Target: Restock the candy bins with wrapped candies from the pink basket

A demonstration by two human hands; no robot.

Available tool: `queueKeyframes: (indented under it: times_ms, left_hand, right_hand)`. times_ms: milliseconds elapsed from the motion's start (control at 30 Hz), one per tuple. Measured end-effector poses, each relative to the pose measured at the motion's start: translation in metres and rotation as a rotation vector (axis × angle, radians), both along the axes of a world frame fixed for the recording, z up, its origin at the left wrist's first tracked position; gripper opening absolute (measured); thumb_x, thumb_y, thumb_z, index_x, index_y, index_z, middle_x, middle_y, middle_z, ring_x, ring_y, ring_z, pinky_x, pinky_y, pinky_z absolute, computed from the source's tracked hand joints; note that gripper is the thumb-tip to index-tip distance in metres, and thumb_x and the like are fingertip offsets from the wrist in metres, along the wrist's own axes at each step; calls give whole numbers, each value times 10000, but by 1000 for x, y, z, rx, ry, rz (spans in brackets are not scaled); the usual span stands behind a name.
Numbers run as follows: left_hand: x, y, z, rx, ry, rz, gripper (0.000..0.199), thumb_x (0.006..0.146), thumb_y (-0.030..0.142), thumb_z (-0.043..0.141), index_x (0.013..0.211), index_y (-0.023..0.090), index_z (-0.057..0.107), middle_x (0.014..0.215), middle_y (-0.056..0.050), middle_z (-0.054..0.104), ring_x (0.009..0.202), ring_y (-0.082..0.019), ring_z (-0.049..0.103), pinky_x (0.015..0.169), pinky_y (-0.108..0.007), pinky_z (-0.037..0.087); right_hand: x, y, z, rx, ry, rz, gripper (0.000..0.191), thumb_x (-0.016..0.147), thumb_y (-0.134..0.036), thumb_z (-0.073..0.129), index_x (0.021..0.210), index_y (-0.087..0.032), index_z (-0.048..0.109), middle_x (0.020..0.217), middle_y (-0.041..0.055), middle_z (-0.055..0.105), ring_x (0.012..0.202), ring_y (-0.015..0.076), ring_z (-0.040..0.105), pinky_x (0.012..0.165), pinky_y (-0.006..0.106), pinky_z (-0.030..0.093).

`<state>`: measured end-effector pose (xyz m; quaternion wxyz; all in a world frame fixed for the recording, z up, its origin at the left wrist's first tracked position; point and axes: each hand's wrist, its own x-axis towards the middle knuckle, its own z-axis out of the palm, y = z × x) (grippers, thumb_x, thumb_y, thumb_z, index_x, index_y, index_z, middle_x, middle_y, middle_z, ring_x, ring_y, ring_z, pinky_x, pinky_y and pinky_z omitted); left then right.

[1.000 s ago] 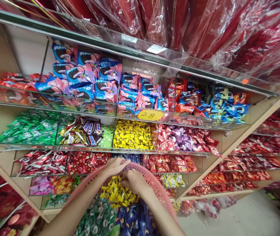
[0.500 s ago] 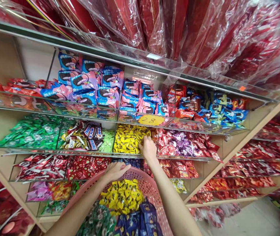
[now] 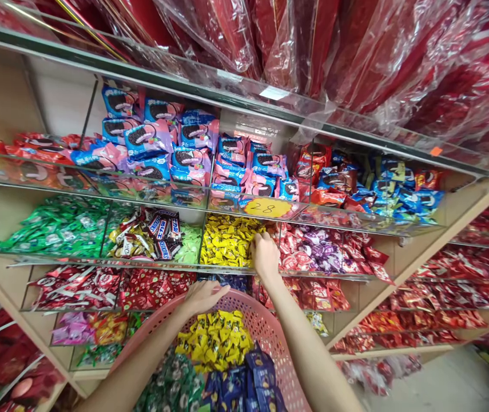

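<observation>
A pink perforated plastic basket [image 3: 278, 326] is in front of me, holding yellow-wrapped candies [image 3: 216, 340], green packets [image 3: 171, 377] and dark blue packets [image 3: 235, 389]. My left hand [image 3: 205, 294] grips its far rim, thumb lying along the edge and fingertips hidden over the far side. My right hand [image 3: 265, 254] reaches past the basket to the shelf, at the right side of a compartment of yellow-wrapped candies [image 3: 229, 240]. Its fingers are curled in by the candies; anything inside them is hidden.
Glass-fronted shelves [image 3: 111, 260] hold green candies [image 3: 64, 226], chocolate bars [image 3: 162, 234] and red and purple candies [image 3: 313, 249]. Above are blue-and-pink cookie packs [image 3: 147, 140] and a yellow price tag marked 28 [image 3: 265, 207]. Plastic-wrapped red goods [image 3: 291, 46] fill the top.
My right hand has shifted slightly right within the view and sits at the right side of the yellow candies. My left hand stays on the basket rim. The view has tilted a little.
</observation>
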<state>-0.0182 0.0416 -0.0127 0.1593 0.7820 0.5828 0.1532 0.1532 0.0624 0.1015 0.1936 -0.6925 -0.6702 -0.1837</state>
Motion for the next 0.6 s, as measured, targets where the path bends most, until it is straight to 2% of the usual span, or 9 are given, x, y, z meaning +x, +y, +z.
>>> queueKeyframes:
  times_ms: [200,267,333,400,467,533,600]
  left_hand:
    - [1,-1,1,5,8,6,627,744,689,162,676,217,568,685,-39,629,698,-218,583,568,-246,322]
    - [2,-1,1,5,17,11,643,738,698,149,681,220,574,705,-43,635,706,-223,582,577,-253,328]
    - [2,0,1,-5,24,10,659,741,698,125,689,227,583,733,-46,645,724,-231,581,596,-265,338]
    - [2,1,1,-30,25,8,679,756,680,85,721,239,600,765,-47,653,747,-239,583,618,-280,346]
    - [2,1,1,-51,23,-4,683,769,661,66,804,256,615,799,-47,659,778,-243,584,641,-290,351]
    - [2,1,1,-60,16,4,697,774,653,54,880,259,619,820,-52,661,814,-246,581,674,-297,353]
    - [3,1,1,-67,5,24,729,773,651,30,909,252,625,834,-57,662,843,-250,576,707,-309,353]
  right_hand:
    - [2,-21,11,205,201,93,217,851,-275,340,878,-171,528,871,53,506,690,128,492,547,224,321]
    - [-1,-37,10,267,333,203,211,844,-278,354,853,-170,535,859,46,516,707,125,491,585,225,339]
    - [-4,-53,6,257,494,356,193,828,-284,387,801,-170,539,818,32,530,706,118,490,615,222,354]
    - [-5,-67,-2,106,652,534,163,801,-277,427,754,-170,541,747,9,542,650,103,484,592,209,363]
    - [-5,-77,-13,-192,743,725,122,761,-247,469,722,-167,553,685,-15,553,597,89,478,556,193,365]
    - [-6,-81,-30,-530,740,883,90,714,-218,509,693,-161,575,654,-28,569,578,81,484,544,182,369]
    - [-12,-81,-52,-783,689,942,67,663,-209,555,660,-153,592,636,-33,580,567,76,489,534,173,367]
